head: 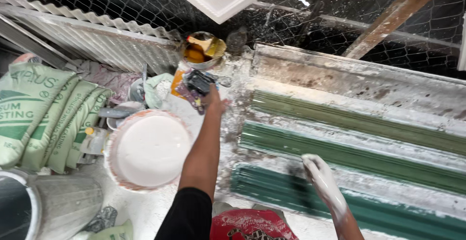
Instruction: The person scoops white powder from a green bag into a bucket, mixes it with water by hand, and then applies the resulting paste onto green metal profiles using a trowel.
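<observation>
My left hand (212,99) reaches forward across the plaster-spattered bench and grips a dark brush (198,82) near an open tin (204,50) holding orange liquid and a wide yellowish brush. My right hand (318,174), coated in white plaster, rests with fingers curled on the nearest green ribbed mould (388,211). Nothing is visibly held in it. Two more long green moulds (359,145) lie parallel behind.
A round basin of white plaster (148,150) sits left of my arm. Green and white sacks (43,114) are stacked at far left, a metal bucket (53,206) at bottom left. Wire mesh (291,16) and corrugated sheet (97,38) stand behind.
</observation>
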Motion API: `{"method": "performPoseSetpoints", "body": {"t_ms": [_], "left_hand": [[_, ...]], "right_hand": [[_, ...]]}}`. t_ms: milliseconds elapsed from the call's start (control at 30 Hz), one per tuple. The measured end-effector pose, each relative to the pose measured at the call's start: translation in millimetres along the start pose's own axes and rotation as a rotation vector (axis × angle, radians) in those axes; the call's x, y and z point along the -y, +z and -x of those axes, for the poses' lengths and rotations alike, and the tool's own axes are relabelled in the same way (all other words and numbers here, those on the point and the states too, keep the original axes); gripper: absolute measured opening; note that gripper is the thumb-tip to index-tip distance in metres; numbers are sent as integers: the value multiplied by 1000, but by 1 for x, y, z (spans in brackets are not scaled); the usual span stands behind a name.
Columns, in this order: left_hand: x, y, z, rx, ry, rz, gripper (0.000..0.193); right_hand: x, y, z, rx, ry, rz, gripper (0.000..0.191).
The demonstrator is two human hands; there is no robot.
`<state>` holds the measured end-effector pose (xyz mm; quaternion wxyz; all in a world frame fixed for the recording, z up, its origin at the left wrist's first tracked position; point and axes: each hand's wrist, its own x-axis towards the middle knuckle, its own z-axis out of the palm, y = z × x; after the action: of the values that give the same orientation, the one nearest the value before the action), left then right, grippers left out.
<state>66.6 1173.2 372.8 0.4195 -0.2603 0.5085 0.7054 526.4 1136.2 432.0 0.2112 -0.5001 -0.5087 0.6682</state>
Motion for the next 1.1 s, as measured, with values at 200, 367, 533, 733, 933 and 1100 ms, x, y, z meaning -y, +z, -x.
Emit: {"method": "performPoseSetpoints", "body": {"t_ms": [200, 367, 533, 733, 933, 1100], "left_hand": [[12, 0, -15, -216, 373, 19, 47], [59, -26, 1, -168, 587, 200, 27], [73, -50, 87, 229, 406, 275, 27], [2, -105, 186, 442, 514, -67, 36], [-90, -214, 229, 172, 918, -480, 38], [-115, -281, 242, -240, 1390, -1188, 42]], "right_hand": [[-45, -112, -15, -63, 108, -141, 19], [-61, -134, -29, 39, 112, -180, 15], [-46, -106, -46, 103, 107, -161, 16], [-32, -46, -43, 191, 54, -144, 16], [-27, 13, -28, 227, 92, -53, 16], [-24, 56, -19, 290, 99, -41, 14]]}}
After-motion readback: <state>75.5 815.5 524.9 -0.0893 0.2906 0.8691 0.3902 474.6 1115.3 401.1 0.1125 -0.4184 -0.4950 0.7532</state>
